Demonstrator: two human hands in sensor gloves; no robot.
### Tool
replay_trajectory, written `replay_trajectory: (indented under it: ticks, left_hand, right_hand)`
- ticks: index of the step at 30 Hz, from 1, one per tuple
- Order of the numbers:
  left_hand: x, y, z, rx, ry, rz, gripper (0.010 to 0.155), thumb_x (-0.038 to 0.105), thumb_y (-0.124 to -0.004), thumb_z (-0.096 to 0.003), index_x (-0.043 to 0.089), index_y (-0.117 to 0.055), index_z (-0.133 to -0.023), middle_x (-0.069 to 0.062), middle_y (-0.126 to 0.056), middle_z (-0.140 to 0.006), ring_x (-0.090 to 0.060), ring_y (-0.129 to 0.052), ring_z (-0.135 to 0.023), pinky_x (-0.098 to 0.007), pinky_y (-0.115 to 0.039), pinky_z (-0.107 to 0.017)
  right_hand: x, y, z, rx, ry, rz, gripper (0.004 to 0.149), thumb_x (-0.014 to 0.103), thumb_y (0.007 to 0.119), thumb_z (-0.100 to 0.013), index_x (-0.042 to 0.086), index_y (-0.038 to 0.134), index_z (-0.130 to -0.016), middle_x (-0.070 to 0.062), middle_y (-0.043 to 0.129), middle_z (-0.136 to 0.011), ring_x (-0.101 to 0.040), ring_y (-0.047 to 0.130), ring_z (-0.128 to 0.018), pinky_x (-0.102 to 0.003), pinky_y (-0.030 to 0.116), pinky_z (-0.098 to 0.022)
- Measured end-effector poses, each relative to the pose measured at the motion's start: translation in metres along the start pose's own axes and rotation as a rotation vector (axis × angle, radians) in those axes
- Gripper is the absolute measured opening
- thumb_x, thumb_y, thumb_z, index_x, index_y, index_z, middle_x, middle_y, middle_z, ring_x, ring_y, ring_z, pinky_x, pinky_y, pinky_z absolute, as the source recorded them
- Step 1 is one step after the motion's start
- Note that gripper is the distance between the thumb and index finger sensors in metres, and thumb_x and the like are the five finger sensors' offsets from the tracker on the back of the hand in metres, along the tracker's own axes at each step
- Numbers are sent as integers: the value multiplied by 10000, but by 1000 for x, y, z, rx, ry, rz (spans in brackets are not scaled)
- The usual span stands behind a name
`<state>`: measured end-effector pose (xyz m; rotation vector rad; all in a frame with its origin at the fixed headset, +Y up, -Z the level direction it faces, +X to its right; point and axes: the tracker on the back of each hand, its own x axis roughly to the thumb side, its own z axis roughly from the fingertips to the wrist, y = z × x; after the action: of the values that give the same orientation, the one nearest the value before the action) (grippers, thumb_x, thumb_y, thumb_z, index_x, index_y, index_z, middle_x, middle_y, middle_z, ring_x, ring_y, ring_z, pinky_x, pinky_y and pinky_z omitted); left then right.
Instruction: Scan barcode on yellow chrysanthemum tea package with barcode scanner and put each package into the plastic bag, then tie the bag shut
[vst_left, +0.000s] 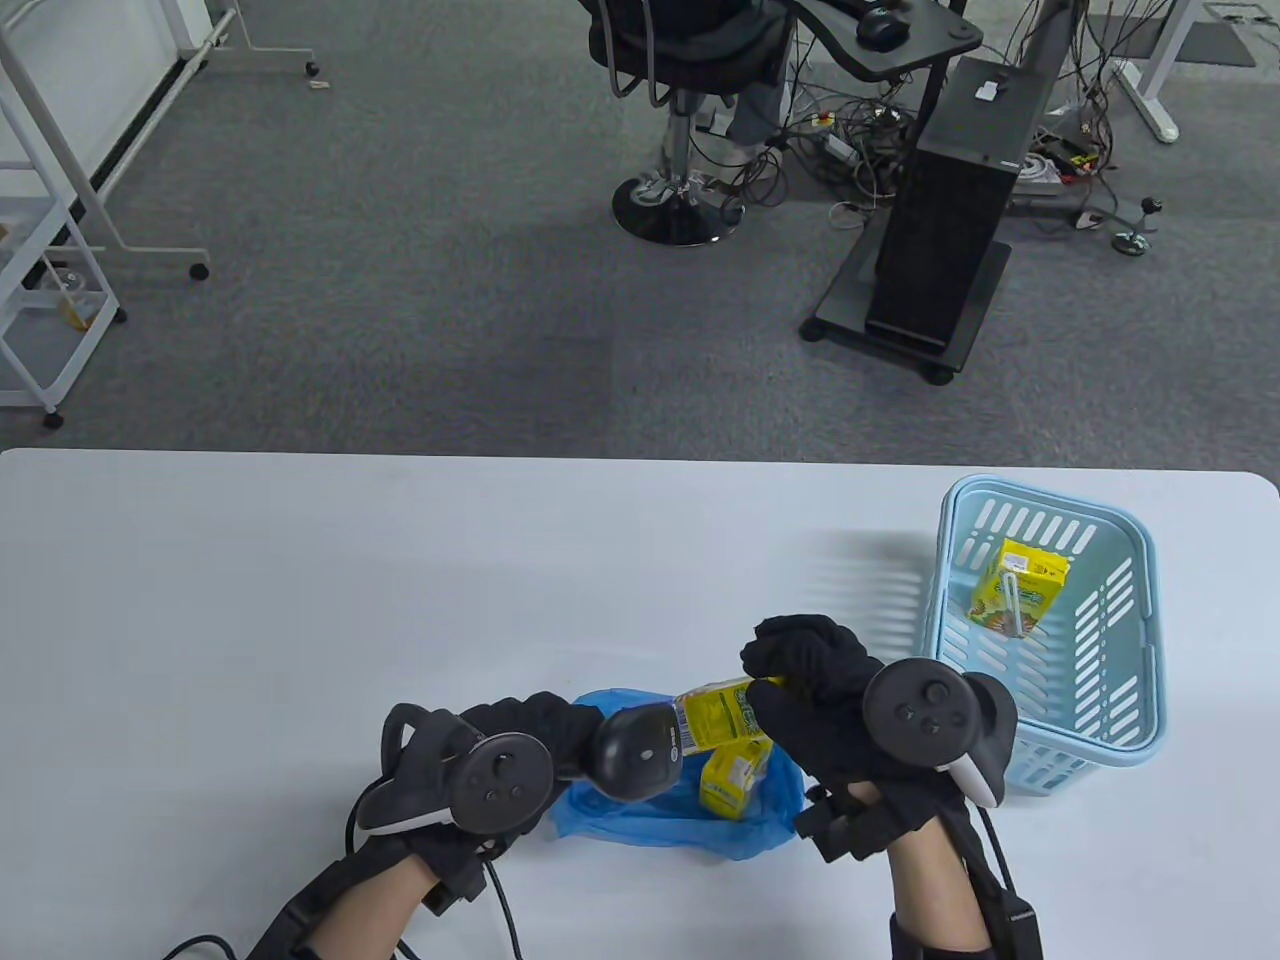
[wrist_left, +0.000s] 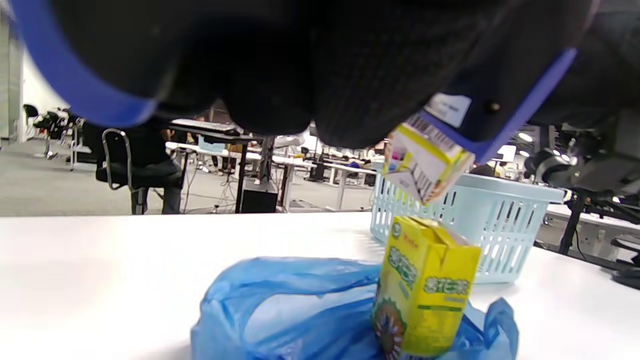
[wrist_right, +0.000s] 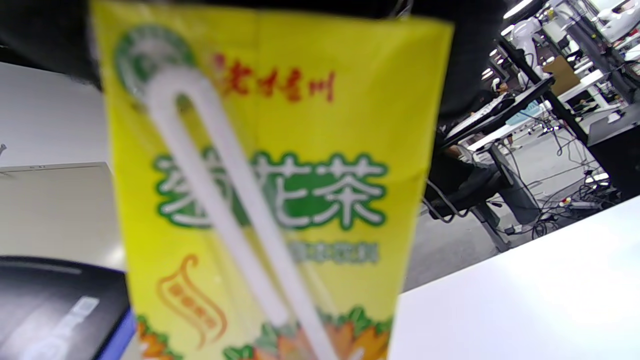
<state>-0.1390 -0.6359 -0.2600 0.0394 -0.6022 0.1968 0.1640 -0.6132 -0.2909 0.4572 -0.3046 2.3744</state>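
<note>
One tea package (vst_left: 735, 778) is already sitting on the blue plastic bag (vst_left: 640, 815); another is waiting in the basket (vst_left: 1120, 700). Right hand (vst_left: 820, 700) is clamping a third package (vst_left: 715, 712) against the barcode scanner (vst_left: 640, 752), which the left hand (vst_left: 520, 740) is gripping; the bag is lying untied.

High table view looking down; both wrist views low, close on one held tea package (wrist_right: 260, 200).

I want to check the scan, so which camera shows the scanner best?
The table view: the scanner shows whole in the left hand, its head against the carton held by the right hand. The left wrist view shows only its dark underside and blue trim; the right wrist view, a blurred corner.
</note>
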Motion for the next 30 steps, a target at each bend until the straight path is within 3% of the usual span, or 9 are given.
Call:
replay_trajectory:
  ticks: [11,17,21,26,30]
  left_hand:
    - [-31,18,9,6,136,110,581,429,-925,-458,273,-728,-982,-18,-921,-830,-177,-1059,-592,-462,-870,-490]
    - [-49,35,19,39,195,171,595,460,-911,-463,249,-737,-992,-41,-931,-829,-196,-1068,-598,-469,-868,-487]
    - [-59,39,24,34,223,189,601,463,-910,-465,235,-739,-994,-52,-934,-827,-205,-1068,-597,-476,-866,-484]
    - [-66,37,24,7,251,175,605,458,-914,-465,215,-746,-993,-69,-937,-822,-219,-1068,-592,-485,-863,-478]
    - [-67,38,25,-8,274,140,606,455,-918,-462,206,-754,-989,-73,-944,-815,-223,-1072,-584,-488,-866,-472]
  right_hand:
    - [7,10,0,6,-42,33,493,497,823,-340,251,842,-766,-21,773,-915,-233,835,-825,-481,829,-539]
    - [45,20,-3,23,-172,87,482,486,837,-330,259,845,-755,-11,759,-940,-228,830,-856,-491,816,-585]
    - [54,45,-18,178,-187,214,480,476,852,-321,250,854,-746,-18,758,-943,-236,829,-858,-502,820,-580]
    - [72,84,-34,392,-301,463,470,472,876,-288,252,874,-703,-5,768,-931,-222,840,-848,-499,829,-589]
    - [75,108,-36,481,-379,557,451,479,880,-266,242,887,-650,1,776,-917,-212,846,-835,-492,836,-585]
